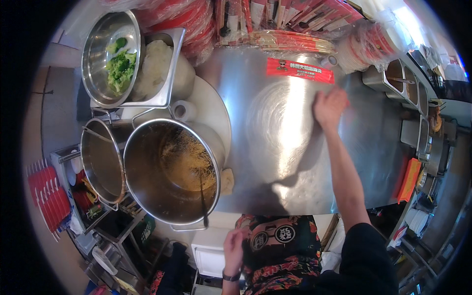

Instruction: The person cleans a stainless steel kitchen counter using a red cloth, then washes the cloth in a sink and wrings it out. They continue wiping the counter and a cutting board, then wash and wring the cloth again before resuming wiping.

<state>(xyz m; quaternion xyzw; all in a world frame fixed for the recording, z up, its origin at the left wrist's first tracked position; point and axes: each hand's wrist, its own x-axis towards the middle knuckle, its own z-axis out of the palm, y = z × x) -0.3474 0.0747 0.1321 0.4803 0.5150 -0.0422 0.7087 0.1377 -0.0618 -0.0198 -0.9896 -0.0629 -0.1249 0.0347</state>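
Observation:
My right hand (pixel 331 107) reaches out over the steel tabletop (pixel 250 147), just below a red printed strip (pixel 300 71); its fingers are blurred, and whether they hold a small thing cannot be told. My left hand (pixel 236 245), with a dark band at the wrist, is held low in front of my patterned apron (pixel 284 254), and nothing shows in it. To the left of the tabletop stands a big steel pot (pixel 147 191) with brownish liquid and a ladle handle (pixel 204 206) leaning on its rim.
A second pot (pixel 103 166), a steel bowl of broccoli (pixel 90 66) and a steel pan of pale food (pixel 176 70) stand left. Wrapped chopsticks (pixel 291 41) and plastic-wrapped bowls (pixel 365 48) line the far edge. Steel food containers (pixel 376 79) are at the right.

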